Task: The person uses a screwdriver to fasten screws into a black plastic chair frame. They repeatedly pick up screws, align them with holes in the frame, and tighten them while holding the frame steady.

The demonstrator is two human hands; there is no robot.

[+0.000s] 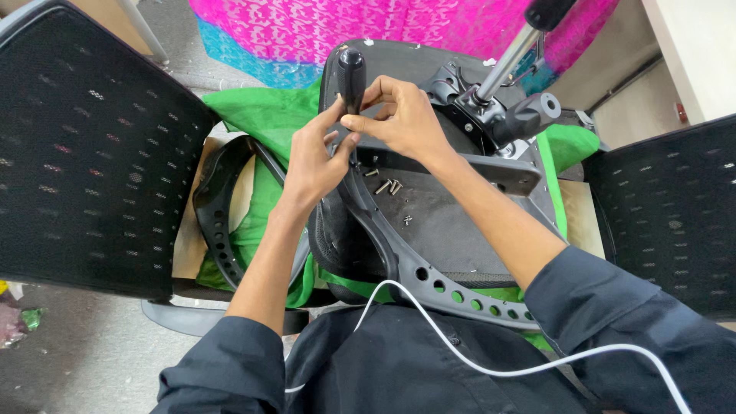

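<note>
Over the upturned chair seat, the right hand closed its fingers around the black screwdriver handle, held upright. The left hand pinched the shaft just below, beside the armrest bracket; loose screws lay nearby.

We have one view only, from a camera worn on the head, and it looks steeply down over our chest onto the work in front of us. Our dark sleeves enter from the lower edge, so the lens sits close above the arms. The upturned black office-chair seat with its grey plastic frame fills the centre of the frame at near range. A black mesh chair back takes the left side, and another black mesh panel the right edge. A pink patterned cloth lies across the top, farthest from us. No second view shares this scene.
</note>
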